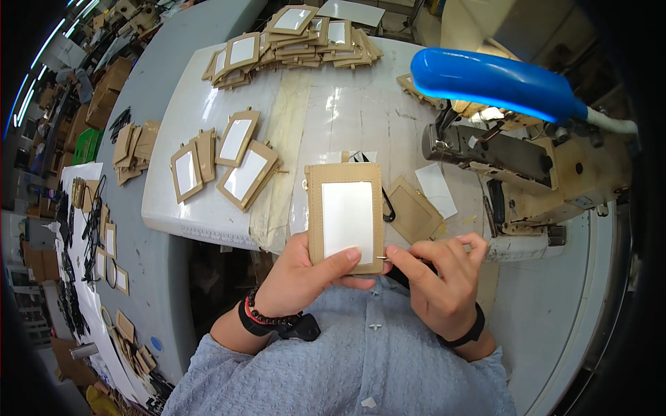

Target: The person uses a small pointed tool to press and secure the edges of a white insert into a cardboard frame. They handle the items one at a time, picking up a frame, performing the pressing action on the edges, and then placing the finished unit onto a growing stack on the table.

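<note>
My left hand [309,274] grips a tan card holder [314,229] by its lower left corner, with the thumb over the front. The holder stands nearly upright and shows a white window framed by stitching. At its lower right edge is my right hand [440,281], thumb and forefinger pinched together. A thin pointed tip [382,258] shows by those fingers; the rest of that item is mostly hidden. Just right of the holder a black curved piece [390,208] sticks out. Beyond it a plain tan holder [414,208] and a white sheet [437,191] lie on the table.
A heap of tan holders [243,50] lies at the far side of the white table [333,111]. Several more holders [186,173] lie at left. A sewing machine [496,156] stands at right, under a blue lamp [492,76]. Further left, a grey table [149,229] bears parts.
</note>
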`<state>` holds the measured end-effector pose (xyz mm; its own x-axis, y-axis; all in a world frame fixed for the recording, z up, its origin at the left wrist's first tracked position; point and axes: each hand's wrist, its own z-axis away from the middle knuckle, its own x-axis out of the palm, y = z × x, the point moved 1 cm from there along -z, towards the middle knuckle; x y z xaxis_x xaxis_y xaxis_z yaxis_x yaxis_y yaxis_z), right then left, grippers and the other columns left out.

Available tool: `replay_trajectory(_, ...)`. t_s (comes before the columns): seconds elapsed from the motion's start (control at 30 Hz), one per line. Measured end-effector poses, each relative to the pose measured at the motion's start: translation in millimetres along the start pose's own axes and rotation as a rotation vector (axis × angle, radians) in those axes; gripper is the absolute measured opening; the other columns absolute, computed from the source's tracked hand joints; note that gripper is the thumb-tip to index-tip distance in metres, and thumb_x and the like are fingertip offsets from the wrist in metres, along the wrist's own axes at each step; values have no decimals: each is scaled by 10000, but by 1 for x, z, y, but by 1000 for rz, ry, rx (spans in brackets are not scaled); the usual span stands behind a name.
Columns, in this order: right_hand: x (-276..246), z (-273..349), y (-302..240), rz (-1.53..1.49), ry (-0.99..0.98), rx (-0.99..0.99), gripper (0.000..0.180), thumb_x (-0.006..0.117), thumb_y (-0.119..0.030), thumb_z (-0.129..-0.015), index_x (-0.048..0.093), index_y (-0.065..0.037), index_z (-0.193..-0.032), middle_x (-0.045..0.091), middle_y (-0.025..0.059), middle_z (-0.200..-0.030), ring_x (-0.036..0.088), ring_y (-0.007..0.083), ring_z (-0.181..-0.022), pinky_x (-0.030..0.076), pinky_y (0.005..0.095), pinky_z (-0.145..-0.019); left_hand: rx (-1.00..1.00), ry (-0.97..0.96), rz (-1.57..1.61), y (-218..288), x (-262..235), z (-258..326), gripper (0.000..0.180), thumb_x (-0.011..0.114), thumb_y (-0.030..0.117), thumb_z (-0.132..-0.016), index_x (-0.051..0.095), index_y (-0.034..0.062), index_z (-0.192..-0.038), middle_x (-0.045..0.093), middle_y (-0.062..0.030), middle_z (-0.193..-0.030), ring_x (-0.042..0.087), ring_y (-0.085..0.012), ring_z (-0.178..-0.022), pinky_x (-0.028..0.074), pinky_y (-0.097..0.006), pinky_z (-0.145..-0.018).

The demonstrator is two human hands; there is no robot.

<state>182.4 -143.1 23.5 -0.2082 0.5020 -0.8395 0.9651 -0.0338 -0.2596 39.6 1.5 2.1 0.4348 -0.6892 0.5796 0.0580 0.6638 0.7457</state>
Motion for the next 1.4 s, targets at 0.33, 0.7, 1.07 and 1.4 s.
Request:
replay_trajectory(0.33, 13, 1, 3, -286, 41, 89, 346, 677, 28, -701, 677, -82, -1029, 599, 2, -795, 559, 158, -635, 323, 314, -635, 7, 20, 5, -2, -3, -1, 351, 493, 116, -969, 449, -56, -1272, 589, -174, -1182, 623, -276, -1053, 586, -339, -814)
replay_trajectory(0.7, 18, 1, 13, -273, 64, -26, 339, 648, 37, -664, 681, -82, -980, 627, -15, -807, 554, 150, -636, 327, 345, -682, -30, -8, 88, -2, -4, -3, 379, 486, 95, -962, 398, -83, -1285, 580, -224, -1169, 632, -324, -1028, 596, -340, -793)
replay_trajectory(1.07, 8, -2, 15, -59, 108, -2, 351, 644, 11, -665, 694, -139, -979, 617, -32, -855, 565, 132, -711, 316, 376, -817, 19, 43, -49, 2, 1, -1, 440, 503, 124, -945, 378, -124, -1286, 602, -269, -1109, 645, -350, -994, 606, -308, -738)
replay_trajectory(1.4, 8, -6, 9, -46, 93, 21, 358, 641, 3, -665, 696, -150, -983, 603, -29, -875, 570, 130, -736, 296, 417, -879, 28, 26, -66, 4, 4, 1, 442, 507, 132, -946, 385, -120, -1289, 604, -259, -1112, 645, -346, -996, 604, -311, -745)
